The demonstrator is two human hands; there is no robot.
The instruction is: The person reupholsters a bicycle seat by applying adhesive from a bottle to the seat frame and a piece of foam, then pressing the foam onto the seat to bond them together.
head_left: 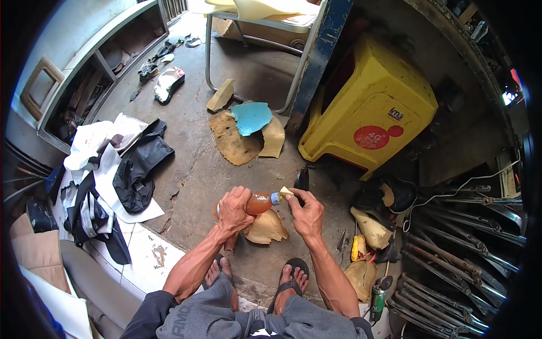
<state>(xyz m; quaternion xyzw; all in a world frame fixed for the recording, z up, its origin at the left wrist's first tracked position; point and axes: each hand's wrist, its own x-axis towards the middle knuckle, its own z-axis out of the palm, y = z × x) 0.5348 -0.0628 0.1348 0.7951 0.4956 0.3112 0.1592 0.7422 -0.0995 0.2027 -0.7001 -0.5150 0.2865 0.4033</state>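
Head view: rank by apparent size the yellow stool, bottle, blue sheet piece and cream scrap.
1. Yellow stool
2. Bottle and blue sheet piece: unsure; the left hand covers part of the bottle, which is nearer the camera
3. Cream scrap

Strong light enters your view from the top, washing parts of the chair seat (276,8) nearly white. Floor (192,144) softly lit, shadows faint. Your right side runs dim; behind the yellow stool (389,70) it sinks toward black. Glints on bottle (258,203) and metal bars (446,263). Your left hand (234,210) and right hand (307,214) read sharp. Fisheye bends edges outward; corners black.
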